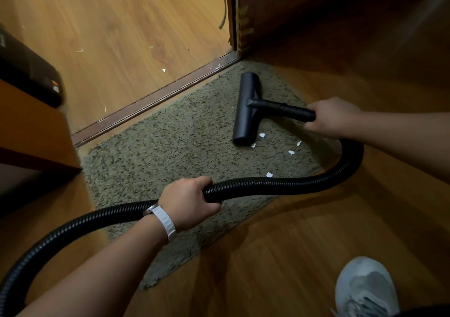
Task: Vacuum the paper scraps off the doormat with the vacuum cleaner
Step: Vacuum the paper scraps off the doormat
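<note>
A shaggy grey-green doormat point(170, 151) lies on the wooden floor beside a door threshold. The black vacuum floor nozzle point(246, 108) rests on the mat's far right part. My right hand point(333, 118) grips the nozzle's black tube. My left hand point(188, 201), with a white watch strap on the wrist, grips the ribbed black hose point(280, 186), which loops across the mat's near side. Several white paper scraps point(269, 174) lie on the mat just right of and below the nozzle.
A wooden door point(316, 12) stands at the upper right, its edge at the threshold strip point(155, 102). More scraps point(164, 70) lie on the floor beyond it. Dark furniture point(29, 131) is at the left. My grey shoe point(365, 290) is at the bottom right.
</note>
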`<state>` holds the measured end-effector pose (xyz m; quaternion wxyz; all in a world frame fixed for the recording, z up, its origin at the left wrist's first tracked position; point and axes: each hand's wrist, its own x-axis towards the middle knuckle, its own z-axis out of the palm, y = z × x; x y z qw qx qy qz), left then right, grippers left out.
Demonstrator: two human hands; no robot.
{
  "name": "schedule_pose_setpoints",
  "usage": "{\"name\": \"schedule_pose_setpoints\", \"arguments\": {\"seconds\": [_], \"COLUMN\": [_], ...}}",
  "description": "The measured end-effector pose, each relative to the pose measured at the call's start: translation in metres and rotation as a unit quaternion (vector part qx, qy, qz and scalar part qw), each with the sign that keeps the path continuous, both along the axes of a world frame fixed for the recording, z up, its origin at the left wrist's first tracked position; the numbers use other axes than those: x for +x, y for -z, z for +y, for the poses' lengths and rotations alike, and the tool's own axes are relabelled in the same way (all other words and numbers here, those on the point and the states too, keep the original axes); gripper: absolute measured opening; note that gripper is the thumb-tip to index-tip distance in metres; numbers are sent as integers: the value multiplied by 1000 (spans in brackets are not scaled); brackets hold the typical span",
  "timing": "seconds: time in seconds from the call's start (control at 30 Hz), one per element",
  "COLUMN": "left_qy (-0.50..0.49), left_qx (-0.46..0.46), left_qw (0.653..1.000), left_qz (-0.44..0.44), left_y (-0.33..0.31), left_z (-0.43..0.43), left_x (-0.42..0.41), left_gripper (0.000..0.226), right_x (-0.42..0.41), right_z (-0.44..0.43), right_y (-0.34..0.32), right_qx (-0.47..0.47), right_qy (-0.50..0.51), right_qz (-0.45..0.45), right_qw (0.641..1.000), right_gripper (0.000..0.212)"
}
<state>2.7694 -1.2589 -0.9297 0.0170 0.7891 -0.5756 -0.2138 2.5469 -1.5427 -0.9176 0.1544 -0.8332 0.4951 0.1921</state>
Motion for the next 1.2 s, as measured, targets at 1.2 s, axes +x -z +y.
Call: {"name": "schedule_pose_setpoints", "arguments": {"seconds": [1.2], "left_qy": [79], "left_qx": [12], "left_qw": [996], "left_qz": [-27], "left_y": [4], "left_z": [0], "left_x": [-6], "left_gripper": [32], "right_x": [-36], "right_z": [48], "right_y": [-26], "right_qx": [31], "right_qy": [-122], "right_qz": [98], "right_qw": [987], "right_gripper": [30]}}
